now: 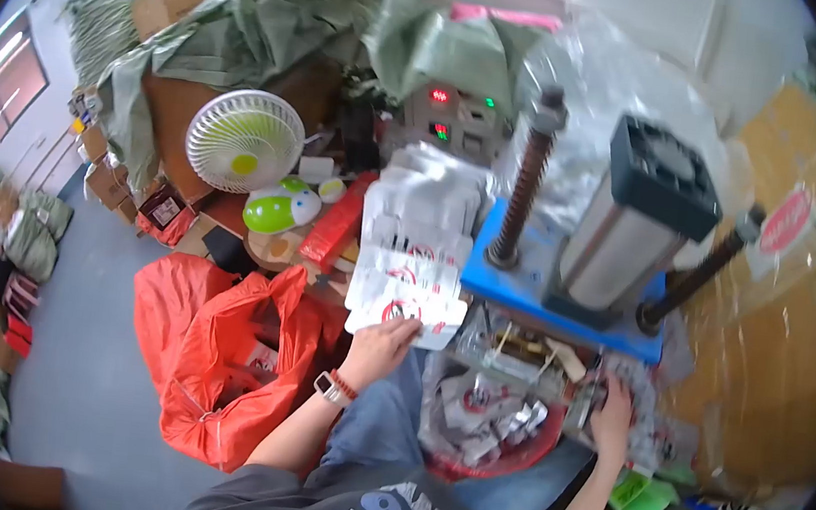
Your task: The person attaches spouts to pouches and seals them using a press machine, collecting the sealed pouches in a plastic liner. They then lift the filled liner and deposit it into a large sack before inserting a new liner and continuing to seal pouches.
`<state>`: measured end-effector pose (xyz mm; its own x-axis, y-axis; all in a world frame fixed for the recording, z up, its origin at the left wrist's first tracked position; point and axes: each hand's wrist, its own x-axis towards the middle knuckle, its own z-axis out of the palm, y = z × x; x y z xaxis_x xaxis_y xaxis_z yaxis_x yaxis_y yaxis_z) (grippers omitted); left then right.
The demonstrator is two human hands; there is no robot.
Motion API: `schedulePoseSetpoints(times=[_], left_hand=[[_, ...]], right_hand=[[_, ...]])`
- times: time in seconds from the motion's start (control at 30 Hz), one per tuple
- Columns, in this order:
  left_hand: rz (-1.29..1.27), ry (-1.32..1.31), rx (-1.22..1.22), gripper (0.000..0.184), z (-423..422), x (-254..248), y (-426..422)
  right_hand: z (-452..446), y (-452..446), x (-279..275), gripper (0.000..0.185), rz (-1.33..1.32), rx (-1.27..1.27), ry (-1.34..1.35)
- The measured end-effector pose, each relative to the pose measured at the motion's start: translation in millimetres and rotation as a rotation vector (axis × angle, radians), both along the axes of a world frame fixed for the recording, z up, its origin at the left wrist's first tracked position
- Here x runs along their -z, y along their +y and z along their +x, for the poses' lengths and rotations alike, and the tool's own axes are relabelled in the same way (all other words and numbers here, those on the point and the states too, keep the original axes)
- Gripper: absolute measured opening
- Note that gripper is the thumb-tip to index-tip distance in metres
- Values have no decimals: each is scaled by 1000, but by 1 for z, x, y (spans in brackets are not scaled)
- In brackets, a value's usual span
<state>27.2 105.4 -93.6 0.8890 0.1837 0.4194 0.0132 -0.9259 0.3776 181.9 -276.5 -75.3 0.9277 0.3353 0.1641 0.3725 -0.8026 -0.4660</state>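
Observation:
My left hand (378, 352) has its fingers closed on the near edge of a white printed pouch (408, 314). That pouch lies on top of an overlapping row of similar white and silver pouches (426, 202), which runs away from me. Beside the press with a blue plate (567, 273), my right hand (611, 419) reaches in at the lower right. Its fingers are bent near silver packets, and what they grip is too blurred to make out. Below the press, a red-rimmed basin (556, 428) lined with clear plastic holds several silver and white pieces.
A red plastic bag (198, 372) stands open at the left. Behind it are a white fan (245, 141), a green-and-white toy-like object (277, 208) and a control box with lit displays (441, 118). A large taped carton (768, 367) borders the right side.

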Motion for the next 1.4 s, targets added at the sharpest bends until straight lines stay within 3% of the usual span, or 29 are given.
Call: schedulePoseSetpoints(times=[0.1, 0.17, 0.23, 0.33, 0.4, 0.43, 0.5, 0.6, 0.73, 0.8, 0.83, 0.93, 1.07, 1.3, 1.37, 1.4], left_hand=[[60, -52, -55, 21, 10, 14, -4], [-27, -177, -113, 18, 8, 11, -4], [-364, -171, -226, 22, 0, -5, -13], [-308, -284, -149, 35, -24, -30, -37], [-262, -275, -65, 42, -39, -56, -61], [-221, -270, -9, 44, -44, -64, -68], [-142, -238, 46, 43, -52, -71, -75], [-85, -262, 135, 39, -53, -72, -88], [-67, -238, 182, 36, -57, -71, -95], [-61, -229, 181, 35, -61, -73, -95], [-54, -224, 182, 35, -61, -74, -95], [-45, -224, 213, 35, -61, -75, -95], [-42, -223, 246, 35, -57, -75, -99], [79, -224, 228, 37, -55, -90, -94], [146, -241, 247, 38, -53, -92, -97], [118, -236, 302, 36, -52, -93, -97]], right_hand=[[-9, -7, -12, 69, 60, -173, 94], [-13, -14, -8, 68, 161, -177, 132], [-15, -16, -1, 56, 208, -95, 23], [-36, -15, -17, 43, 310, -9, -78], [-64, -12, -56, 33, 424, 249, -63], [-79, -6, -70, 33, 421, 243, -60], [-115, 9, -90, 27, 727, -98, -249], [-142, 33, -104, 26, 682, -224, -133], [-147, 46, -79, 29, 619, -314, -43], [-145, 43, -86, 28, 551, -367, -308], [-146, 40, -91, 28, 548, -364, -307], [-149, 36, -95, 27, 871, -367, -237], [-143, 72, -79, 29, 571, -461, -344], [-145, 64, -106, 30, 248, -463, -462], [-144, 67, -106, 31, 209, -496, -412], [-146, 64, -107, 31, 327, -547, -362]])
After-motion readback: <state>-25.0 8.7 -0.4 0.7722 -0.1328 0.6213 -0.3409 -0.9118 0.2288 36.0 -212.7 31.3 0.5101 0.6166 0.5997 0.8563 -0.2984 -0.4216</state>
